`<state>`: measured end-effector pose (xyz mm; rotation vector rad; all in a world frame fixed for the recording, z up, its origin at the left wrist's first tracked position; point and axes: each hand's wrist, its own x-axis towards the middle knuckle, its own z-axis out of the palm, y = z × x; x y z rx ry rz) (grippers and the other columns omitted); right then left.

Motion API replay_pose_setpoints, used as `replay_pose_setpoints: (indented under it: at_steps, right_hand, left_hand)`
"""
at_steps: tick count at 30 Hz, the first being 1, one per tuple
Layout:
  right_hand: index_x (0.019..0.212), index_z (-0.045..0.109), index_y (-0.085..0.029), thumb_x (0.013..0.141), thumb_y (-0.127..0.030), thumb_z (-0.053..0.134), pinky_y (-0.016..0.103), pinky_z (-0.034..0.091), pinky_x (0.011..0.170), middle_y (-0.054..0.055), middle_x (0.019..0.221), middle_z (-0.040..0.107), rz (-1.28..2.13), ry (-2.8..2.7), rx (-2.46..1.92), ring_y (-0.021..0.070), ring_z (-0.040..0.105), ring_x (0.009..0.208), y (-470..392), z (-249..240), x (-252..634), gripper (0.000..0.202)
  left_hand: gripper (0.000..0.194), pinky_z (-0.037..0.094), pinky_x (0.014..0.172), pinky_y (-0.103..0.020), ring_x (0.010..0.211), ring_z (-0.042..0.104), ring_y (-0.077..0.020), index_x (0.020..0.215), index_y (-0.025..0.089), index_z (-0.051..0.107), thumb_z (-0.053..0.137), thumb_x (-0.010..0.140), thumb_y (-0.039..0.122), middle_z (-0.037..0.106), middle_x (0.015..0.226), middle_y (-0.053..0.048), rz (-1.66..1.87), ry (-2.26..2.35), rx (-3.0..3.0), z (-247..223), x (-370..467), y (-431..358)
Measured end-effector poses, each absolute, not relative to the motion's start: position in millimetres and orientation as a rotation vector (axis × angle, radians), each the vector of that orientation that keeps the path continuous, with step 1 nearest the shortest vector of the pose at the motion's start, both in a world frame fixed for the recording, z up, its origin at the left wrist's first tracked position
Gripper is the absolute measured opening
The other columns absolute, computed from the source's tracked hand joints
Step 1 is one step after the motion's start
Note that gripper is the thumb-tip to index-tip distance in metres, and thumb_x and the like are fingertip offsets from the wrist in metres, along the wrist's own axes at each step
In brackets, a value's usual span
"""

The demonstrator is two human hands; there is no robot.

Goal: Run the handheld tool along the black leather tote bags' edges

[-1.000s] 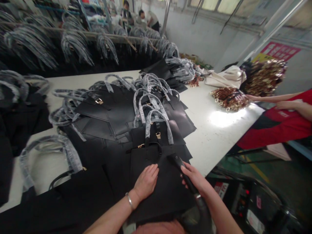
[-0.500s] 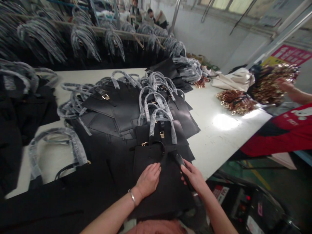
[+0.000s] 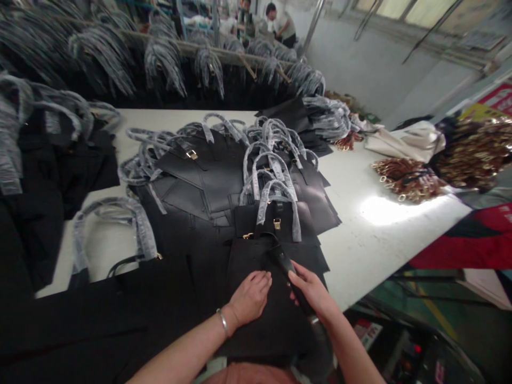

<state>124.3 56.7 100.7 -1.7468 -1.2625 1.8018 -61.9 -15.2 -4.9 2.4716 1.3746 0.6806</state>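
Note:
My left hand (image 3: pixel 252 298), with a silver bangle on its wrist, lies flat on a black leather-like bag panel (image 3: pixel 248 261). My right hand (image 3: pixel 310 288) is closed around a long black strap-like piece (image 3: pixel 282 258); its exact kind is unclear. The broad far end of this piece rests against the panel near a thin black loop (image 3: pixel 267 234). Just beyond lie a small gold-coloured clip (image 3: pixel 248 236) and a bag with a gold-coloured buckle (image 3: pixel 277 224) and plastic-wrapped handles (image 3: pixel 279 191). The near part of the held piece is dark and blurred.
Black bags with wrapped handles (image 3: pixel 222 124) are piled across the white table (image 3: pixel 348 250). Another wrapped bag handle (image 3: pixel 114 205) stands at left. Brown straps with gold-coloured hooks (image 3: pixel 408 178) lie at right. Behind are a loaded rack (image 3: pixel 166 66) and people (image 3: pixel 282 24).
The far end of the black piece in my right hand has moved left over the panel, towards the thin loop. My left hand stays flat. The view has turned slightly left.

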Motion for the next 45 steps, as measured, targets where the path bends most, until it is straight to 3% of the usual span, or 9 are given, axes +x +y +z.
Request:
replay_pose_setpoints:
  at_steps: [5, 9, 15, 22, 31, 35, 40, 43, 45]
  right_hand:
    - [0.143, 0.047, -0.021, 0.083, -0.046, 0.064, 0.022, 0.045, 0.041, -0.003, 0.072, 0.059, 1.854, -1.29, -1.752, 0.0103, 0.058, 0.048, 53, 100, 130, 0.067]
    - [0.144, 0.046, -0.018, 0.081, -0.049, 0.065, 0.021, 0.043, 0.04, -0.003, 0.072, 0.059, 1.918, -1.367, -1.811, 0.0101, 0.057, 0.046, 35, 105, 147, 0.072]
    - [0.142, 0.049, -0.018, 0.083, -0.044, 0.061, 0.024, 0.045, 0.044, -0.002, 0.074, 0.063, 1.876, -1.6, -1.723, 0.0111, 0.057, 0.048, 40, 103, 120, 0.066]
    - [0.144, 0.048, -0.015, 0.086, -0.04, 0.058, 0.027, 0.049, 0.055, 0.002, 0.079, 0.069, 1.796, -1.793, -1.593, 0.0125, 0.058, 0.053, 40, 101, 92, 0.065]
    - [0.136, 0.059, -0.017, 0.081, -0.04, 0.063, 0.031, 0.051, 0.055, 0.002, 0.072, 0.071, 1.735, -1.825, -1.521, 0.016, 0.059, 0.05, 45, 103, 76, 0.059]
    - [0.134, 0.06, -0.023, 0.079, -0.043, 0.066, 0.031, 0.054, 0.06, 0.003, 0.085, 0.073, 1.636, -1.683, -1.525, 0.0175, 0.063, 0.062, 54, 118, 68, 0.059]
    - [0.146, 0.045, -0.024, 0.081, -0.05, 0.064, 0.026, 0.05, 0.051, -0.002, 0.076, 0.065, 1.426, -1.234, -1.614, 0.0137, 0.06, 0.056, 47, 164, 146, 0.072]
    - [0.145, 0.047, -0.019, 0.077, -0.052, 0.069, 0.025, 0.046, 0.047, -0.004, 0.065, 0.061, 1.263, -1.098, -1.836, 0.0134, 0.056, 0.051, 23, 177, 204, 0.078]
    - [0.144, 0.048, -0.018, 0.075, -0.051, 0.072, 0.026, 0.046, 0.048, -0.004, 0.064, 0.061, 1.239, -1.031, -1.963, 0.014, 0.057, 0.051, -2, 173, 233, 0.081]
  left_hand:
    - [0.041, 0.038, 0.106, -0.042, 0.12, 0.054, -0.0248, 0.13, 0.01, 0.054, 0.05, 0.09, 0.014, 0.063, 0.124, -0.015, 0.681, 1.395, 2.5, -3, -64, -16]
    - [0.028, 0.044, 0.094, -0.04, 0.107, 0.059, -0.0235, 0.116, 0.012, 0.06, 0.05, 0.091, 0.017, 0.067, 0.11, -0.014, 0.668, 1.313, 2.55, -6, -67, -20]
    - [0.03, 0.047, 0.082, -0.037, 0.098, 0.062, -0.0242, 0.11, 0.009, 0.062, 0.053, 0.085, 0.022, 0.069, 0.106, -0.013, 0.746, 1.233, 2.617, -14, -66, -23]
    - [0.013, 0.048, 0.072, -0.035, 0.082, 0.063, -0.0219, 0.087, 0.015, 0.064, 0.056, 0.081, 0.022, 0.067, 0.081, -0.008, 0.706, 1.276, 2.585, -16, -64, -23]
    - [0.01, 0.048, 0.078, -0.035, 0.083, 0.062, -0.0211, 0.084, 0.015, 0.064, 0.058, 0.079, 0.021, 0.065, 0.077, -0.007, 0.682, 1.293, 2.573, -20, -63, -23]
    - [0.013, 0.046, 0.081, -0.036, 0.091, 0.06, -0.0219, 0.093, 0.017, 0.065, 0.06, 0.082, 0.021, 0.066, 0.087, -0.007, 0.59, 1.341, 2.546, -9, -65, -22]
    - [0.025, 0.044, 0.086, -0.038, 0.101, 0.058, -0.0239, 0.113, 0.018, 0.064, 0.055, 0.091, 0.026, 0.065, 0.114, -0.011, 0.459, 1.397, 2.524, 6, -65, -18]
    - [0.048, 0.04, 0.098, -0.042, 0.126, 0.048, -0.0288, 0.138, 0.022, 0.051, 0.055, 0.094, 0.039, 0.049, 0.143, -0.013, 0.447, 1.351, 2.55, 13, -63, -12]
    - [0.057, 0.03, 0.109, -0.047, 0.139, 0.035, -0.0302, 0.144, 0.024, 0.045, 0.057, 0.092, 0.044, 0.039, 0.153, -0.011, 0.445, 1.311, 2.559, 17, -60, -6]
